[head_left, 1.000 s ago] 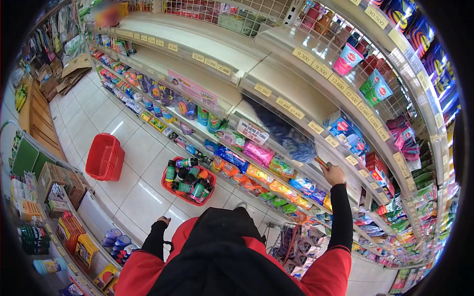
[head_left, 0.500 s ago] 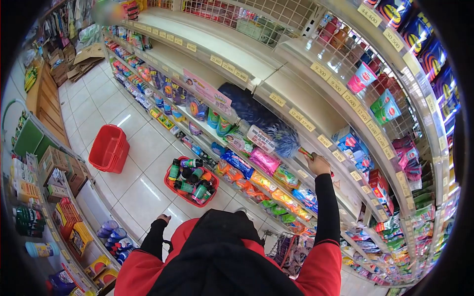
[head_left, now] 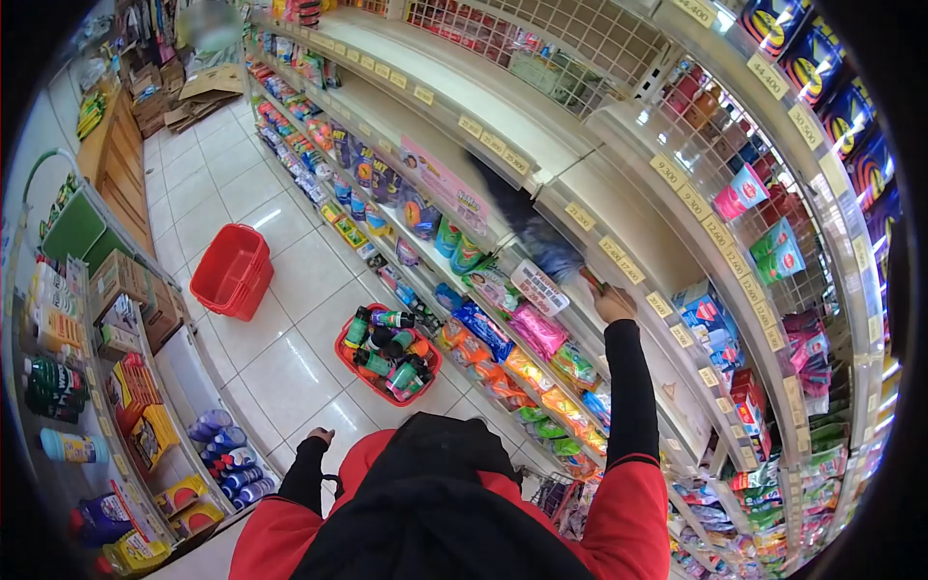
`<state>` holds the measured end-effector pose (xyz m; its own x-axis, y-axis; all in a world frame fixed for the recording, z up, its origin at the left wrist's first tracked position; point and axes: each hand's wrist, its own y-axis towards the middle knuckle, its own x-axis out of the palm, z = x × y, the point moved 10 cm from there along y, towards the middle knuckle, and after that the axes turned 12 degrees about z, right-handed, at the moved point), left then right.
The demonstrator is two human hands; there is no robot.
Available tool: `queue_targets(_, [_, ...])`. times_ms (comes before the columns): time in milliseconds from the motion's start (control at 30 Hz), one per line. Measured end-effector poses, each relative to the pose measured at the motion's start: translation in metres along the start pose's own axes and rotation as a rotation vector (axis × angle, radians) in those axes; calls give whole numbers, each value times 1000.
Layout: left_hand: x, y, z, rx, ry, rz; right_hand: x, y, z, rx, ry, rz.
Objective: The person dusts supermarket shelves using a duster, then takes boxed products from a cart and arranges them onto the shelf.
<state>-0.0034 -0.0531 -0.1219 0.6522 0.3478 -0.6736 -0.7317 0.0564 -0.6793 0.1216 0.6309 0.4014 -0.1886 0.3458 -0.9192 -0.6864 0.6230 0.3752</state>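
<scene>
Dark blue duster [head_left: 543, 239], red baskets [head_left: 253, 290]

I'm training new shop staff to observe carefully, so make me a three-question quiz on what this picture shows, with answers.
1. Which hand holds the duster?
2. True or false: the basket of bottles stands on a shelf.
3. Choose one. Compared with the basket of bottles, the other red basket is:
a) nearer the person
b) farther from the person
c) underneath it

Key:
1. The right hand.
2. False; it stands on the floor.
3. b
</scene>
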Motion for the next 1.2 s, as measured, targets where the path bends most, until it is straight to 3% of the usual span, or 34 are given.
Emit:
queue_targets(100, [-3,-10,1,-9,-48,5,25,3,27,270,122,-45])
queue_targets(300, [4,-14,-27,-38,-73,35,35,-35,94,115,88,-128])
queue_targets(367, [2,-20,-34,-64,-59,24,6,-64,120,173,-22,-119])
queue_targets(433, [1,-21,-42,-77,-39,0,-2,-92,152,347,-87,-288])
queue_targets(533, [-1,-14,-50,-64,18,-18,-20,-126,196,247,-105,118])
queue_targets(567, [-1,-9,-51,-54,41,-21,-15,-142,215,345,-124,-2])
queue_targets(633, [1,14,-47,39,126,18,-54,-171,208,547,-159,-245])
queue_targets(667, [2,21,-41,87,168,36,-62,-178,214,481,-125,-98])
queue_targets(767, [-6,31,-6,199,238,82,-108,-210,194,567,-275,-119])
queue_targets(967, [-26,8,80,343,172,106,-154,-288,191,483,-251,138])
queue_targets(1200, [-2,-23,77,390,239,79,-162,-404,182,429,-193,234])
